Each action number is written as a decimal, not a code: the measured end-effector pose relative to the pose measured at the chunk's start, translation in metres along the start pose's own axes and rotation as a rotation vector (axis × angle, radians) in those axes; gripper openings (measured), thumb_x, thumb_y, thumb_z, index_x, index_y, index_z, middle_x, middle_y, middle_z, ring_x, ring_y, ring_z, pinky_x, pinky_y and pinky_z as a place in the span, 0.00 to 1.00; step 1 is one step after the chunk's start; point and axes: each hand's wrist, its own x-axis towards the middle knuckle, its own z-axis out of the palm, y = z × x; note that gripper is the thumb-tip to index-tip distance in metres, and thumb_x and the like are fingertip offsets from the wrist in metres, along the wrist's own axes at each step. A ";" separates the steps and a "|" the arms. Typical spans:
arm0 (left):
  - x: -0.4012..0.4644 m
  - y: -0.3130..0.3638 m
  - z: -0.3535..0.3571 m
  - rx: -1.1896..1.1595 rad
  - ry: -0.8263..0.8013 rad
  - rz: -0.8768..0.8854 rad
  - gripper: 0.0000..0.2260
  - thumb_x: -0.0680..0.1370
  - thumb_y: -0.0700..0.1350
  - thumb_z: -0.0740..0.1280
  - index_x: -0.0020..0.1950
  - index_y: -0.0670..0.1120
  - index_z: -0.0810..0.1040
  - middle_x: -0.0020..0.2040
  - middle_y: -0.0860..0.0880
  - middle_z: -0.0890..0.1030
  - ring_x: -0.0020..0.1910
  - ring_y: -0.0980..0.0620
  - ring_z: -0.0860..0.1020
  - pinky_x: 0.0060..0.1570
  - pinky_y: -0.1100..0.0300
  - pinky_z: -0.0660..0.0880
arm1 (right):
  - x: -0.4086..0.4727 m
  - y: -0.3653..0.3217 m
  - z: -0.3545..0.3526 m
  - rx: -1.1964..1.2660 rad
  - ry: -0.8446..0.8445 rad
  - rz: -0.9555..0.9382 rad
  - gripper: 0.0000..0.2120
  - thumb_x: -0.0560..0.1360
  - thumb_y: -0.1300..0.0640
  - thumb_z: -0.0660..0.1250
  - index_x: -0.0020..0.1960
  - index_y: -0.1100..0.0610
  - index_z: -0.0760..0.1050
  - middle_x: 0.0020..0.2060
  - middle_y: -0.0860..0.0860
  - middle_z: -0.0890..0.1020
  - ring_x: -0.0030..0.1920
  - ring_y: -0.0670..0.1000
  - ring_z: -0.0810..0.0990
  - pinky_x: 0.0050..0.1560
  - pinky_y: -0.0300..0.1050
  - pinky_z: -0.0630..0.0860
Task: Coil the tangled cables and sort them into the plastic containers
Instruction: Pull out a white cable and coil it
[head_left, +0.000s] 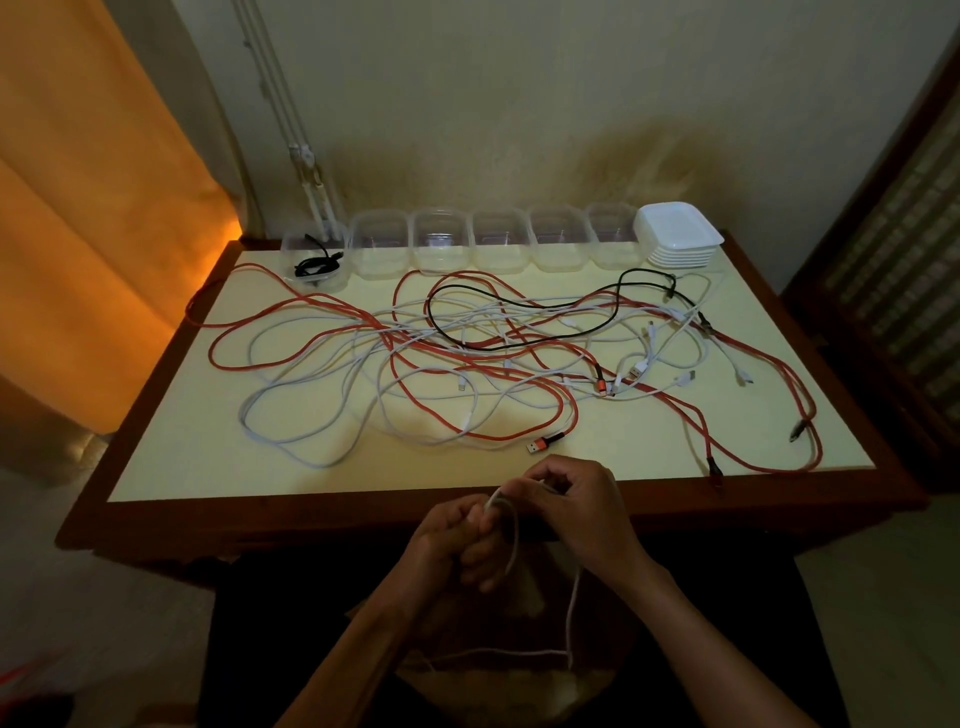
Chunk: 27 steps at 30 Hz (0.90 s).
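Low centre of the frame, left hand (451, 540) and right hand (574, 506) both curl tight round a white cable (511, 540) — its slack hangs below. Tangled cables (467, 353) sprawl mid-frame; clear containers (498, 241) line the table's far edge. No writing legible.

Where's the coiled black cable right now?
In the head view, the black cable sits in the leftmost container of the back row, at the table's far-left corner.
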 end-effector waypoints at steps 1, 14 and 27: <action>0.000 0.000 0.002 -0.079 0.001 0.011 0.05 0.76 0.40 0.61 0.40 0.43 0.73 0.29 0.49 0.63 0.26 0.53 0.59 0.27 0.60 0.62 | 0.000 0.001 0.002 0.002 0.005 0.013 0.25 0.68 0.32 0.67 0.41 0.54 0.82 0.32 0.49 0.82 0.34 0.47 0.81 0.36 0.46 0.78; 0.022 0.073 -0.010 -0.683 0.412 0.391 0.20 0.80 0.60 0.52 0.47 0.43 0.69 0.38 0.48 0.69 0.36 0.52 0.67 0.44 0.58 0.65 | -0.039 -0.005 0.024 0.162 -0.451 0.321 0.15 0.79 0.43 0.59 0.50 0.54 0.75 0.29 0.44 0.75 0.29 0.41 0.72 0.30 0.35 0.68; 0.012 0.000 -0.025 0.719 0.237 -0.005 0.10 0.81 0.49 0.62 0.43 0.47 0.73 0.40 0.55 0.74 0.39 0.57 0.72 0.41 0.59 0.68 | -0.018 -0.062 -0.017 0.166 -0.335 0.022 0.09 0.77 0.65 0.68 0.53 0.56 0.83 0.42 0.52 0.86 0.45 0.49 0.84 0.47 0.43 0.81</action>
